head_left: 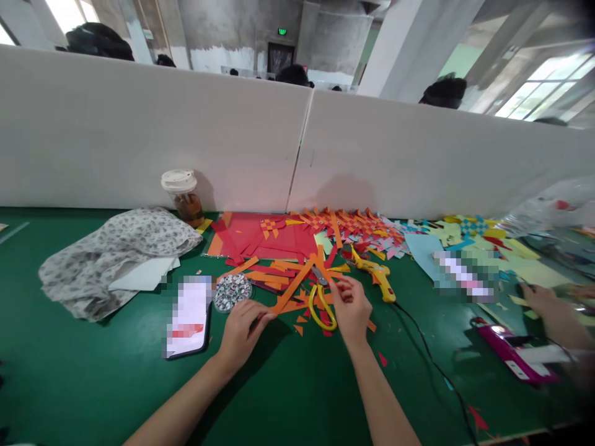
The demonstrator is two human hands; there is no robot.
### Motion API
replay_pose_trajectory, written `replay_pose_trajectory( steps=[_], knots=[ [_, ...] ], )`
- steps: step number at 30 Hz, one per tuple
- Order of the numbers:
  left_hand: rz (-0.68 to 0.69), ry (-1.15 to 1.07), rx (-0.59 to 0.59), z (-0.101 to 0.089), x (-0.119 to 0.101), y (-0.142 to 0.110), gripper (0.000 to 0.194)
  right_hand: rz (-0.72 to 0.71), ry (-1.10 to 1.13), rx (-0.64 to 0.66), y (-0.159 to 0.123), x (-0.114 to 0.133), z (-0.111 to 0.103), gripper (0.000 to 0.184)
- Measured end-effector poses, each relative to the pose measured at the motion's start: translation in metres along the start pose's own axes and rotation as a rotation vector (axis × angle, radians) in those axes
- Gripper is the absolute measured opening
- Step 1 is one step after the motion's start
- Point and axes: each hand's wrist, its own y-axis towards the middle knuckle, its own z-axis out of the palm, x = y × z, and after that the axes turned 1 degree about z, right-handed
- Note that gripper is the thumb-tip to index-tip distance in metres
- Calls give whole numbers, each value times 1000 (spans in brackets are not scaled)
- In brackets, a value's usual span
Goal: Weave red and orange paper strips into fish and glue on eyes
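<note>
Strip point(294, 284), orange, pinched in your left hand point(242, 328); your right hand point(352, 306), fingertips closed on orange paper point(327, 278), beside scissors point(320, 284).

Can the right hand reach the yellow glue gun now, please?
Probably yes: the glue gun lies beside the right hand, nothing visible between, but its fingers seem to pinch an orange strip.

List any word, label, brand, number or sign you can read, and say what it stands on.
None reads clearly.
Green wall sign: lit marks, too small to read.
Left phone: screen blurred out, unreadable.
Right phone: screen blurred out too.
Purple device: pale patches, too blurred to tell if they carry text.
Clear bag: a red mark, no letters to make out.
Glue gun: no legible brand.
</note>
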Motion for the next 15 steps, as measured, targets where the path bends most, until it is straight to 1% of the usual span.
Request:
replay_pose_trajectory(
  steps=[3, 4, 5, 6, 7, 8, 9, 10, 11, 13, 14, 15],
  knots=[
    [-33, -16, 35, 0, -2, -1, 30, 30, -87, 3, 4, -10, 0, 23],
    [-36, -20, 35, 1, -3, -1, 31, 26, -108, 4, 5, -10, 0, 24],
    [-33, -22, 12, 2, -3, -1, 28, 13, -120, 12, 5, -9, 0, 26],
    [-30, -21, -31, 3, -2, 0, 19, -8, -122, 30, 5, -6, 1, 27],
    [-30, -22, -81, 4, -2, 0, 10, -39, -115, 61, 4, -2, 3, 27],
    [-40, -26, -127, 5, -1, 0, 15, -77, -102, 104, 3, 3, 4, 27],
    [-62, -33, -153, 6, 0, -1, 26, -120, -84, 156, 1, 9, 6, 26],
    [-96, -39, -149, 6, 1, -1, 34, -165, -67, 211, -1, 15, 7, 27],
    [-140, -47, -117, 6, 1, -2, 34, -206, -52, 265, -3, 22, 9, 28],
    [-215, -61, -45, 5, 2, -3, 28, -285, -32, 367, -7, 36, 12, 32],
    [-221, -63, -39, 5, 2, -4, 26, -316, -27, 410, -9, 42, 13, 35],
    [-201, -58, -59, 6, 2, -4, 27, -340, -26, 443, -11, 47, 14, 37]
  ],
)
